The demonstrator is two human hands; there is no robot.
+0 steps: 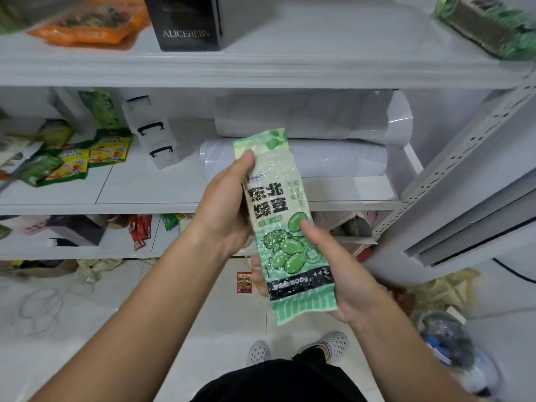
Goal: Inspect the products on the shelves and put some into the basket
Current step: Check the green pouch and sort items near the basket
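A long green packet of beans with black lettering is held upright in front of the white shelves. My left hand grips its upper left edge, thumb on the front near the top. My right hand holds its lower part from the right, thumb pressed on the front and fingertips showing behind the left edge. No basket can be made out with certainty; a blurred bundle sits at the lower right.
The top shelf carries an orange bag, a black box and a green pack. The middle shelf has green-yellow snack packets, a clear box and white rolls. A red sachet lies on the floor.
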